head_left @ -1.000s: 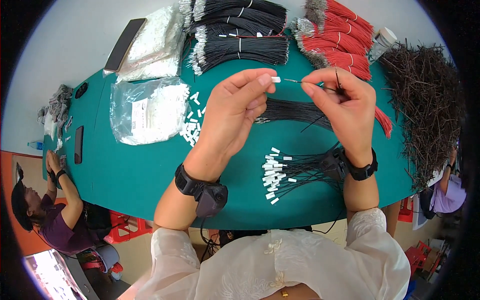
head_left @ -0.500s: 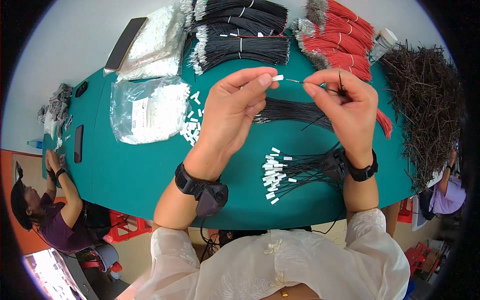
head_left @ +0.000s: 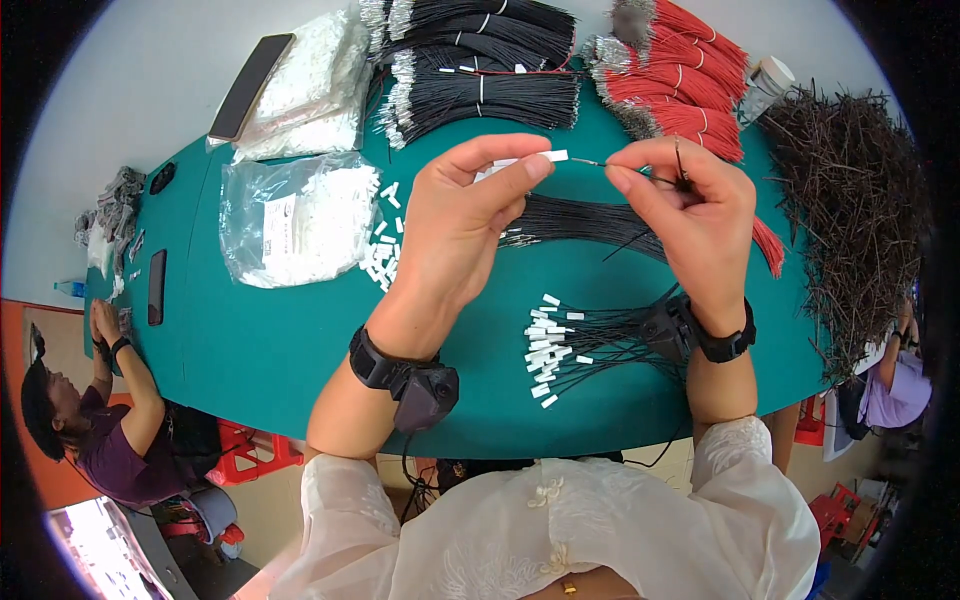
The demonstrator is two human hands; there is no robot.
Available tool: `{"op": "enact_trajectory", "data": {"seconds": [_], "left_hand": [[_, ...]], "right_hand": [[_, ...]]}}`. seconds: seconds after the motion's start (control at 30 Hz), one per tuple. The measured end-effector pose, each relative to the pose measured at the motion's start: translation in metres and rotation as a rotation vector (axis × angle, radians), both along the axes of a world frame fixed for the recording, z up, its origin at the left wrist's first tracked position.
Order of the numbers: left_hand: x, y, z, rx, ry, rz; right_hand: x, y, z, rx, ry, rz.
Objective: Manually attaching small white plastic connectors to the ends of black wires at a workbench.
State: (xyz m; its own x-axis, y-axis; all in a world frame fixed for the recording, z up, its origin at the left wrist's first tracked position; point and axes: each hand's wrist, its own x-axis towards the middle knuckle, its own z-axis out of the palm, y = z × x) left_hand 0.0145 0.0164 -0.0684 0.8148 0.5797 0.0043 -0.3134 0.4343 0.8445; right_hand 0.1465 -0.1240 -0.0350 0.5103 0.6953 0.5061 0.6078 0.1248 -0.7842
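Between the thumb and forefinger of my left hand point(head_left: 475, 205) is a small white connector housing point(head_left: 558, 155); another bit of white shows behind the fingers. My right hand point(head_left: 695, 205) pinches a thin black wire point(head_left: 603, 163) just behind its metal tip. That tip points left and meets, or nearly meets, the housing's end; whether it has entered I cannot tell. More dark wire curls through the right fingers. Below the hands lies a bunch of black wires with white housings point(head_left: 545, 350) on their ends. A loose row of black wires point(head_left: 580, 225) lies behind the hands.
An opened bag of white housings point(head_left: 320, 225) spills pieces point(head_left: 382, 255) beside my left hand. Black wire bundles point(head_left: 490, 95) and red wire bundles point(head_left: 685, 75) lie at the back. A dark tangled heap point(head_left: 850, 220) stands right. A person point(head_left: 110, 420) sits at the left.
The left fingers have shifted along the white housing, and the gap between it and the wire's metal tip has narrowed. More white now shows behind the left thumb. My right hand has hardly moved.
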Motion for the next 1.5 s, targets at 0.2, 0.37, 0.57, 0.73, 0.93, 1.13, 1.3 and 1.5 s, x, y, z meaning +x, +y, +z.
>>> {"op": "enact_trajectory", "data": {"seconds": [0.2, 0.37, 0.57, 0.73, 0.93, 1.13, 1.3, 1.5], "left_hand": [[-0.0009, -0.0015, 0.0021, 0.03, 0.012, -0.013], [-0.0012, -0.0016, 0.0024, 0.073, 0.041, -0.008], [0.0, -0.0061, 0.0048, 0.076, 0.06, 0.037], [-0.0014, -0.0034, 0.0023, 0.064, 0.072, 0.016], [0.0005, -0.0026, -0.0019, 0.054, 0.069, -0.006], [0.0002, -0.0024, -0.0015, 0.031, 0.065, -0.003], [0.0001, -0.0049, -0.0013, 0.023, 0.055, 0.001], [-0.0001, -0.0056, -0.0023, 0.067, 0.064, 0.031]], "right_hand": [[-0.0018, -0.0001, 0.0006, -0.024, 0.018, 0.009], [-0.0017, -0.0011, 0.0011, -0.044, 0.009, 0.024], [-0.004, -0.0013, 0.0001, -0.064, 0.011, 0.046], [-0.007, -0.0022, 0.0004, -0.077, 0.015, 0.074], [-0.0026, -0.0002, -0.0025, -0.091, 0.042, 0.067], [-0.0019, 0.0019, -0.0044, -0.088, 0.103, 0.077], [-0.0011, 0.0021, -0.0022, -0.102, 0.136, 0.083], [-0.004, 0.0006, -0.0041, -0.088, 0.126, 0.087]]}}
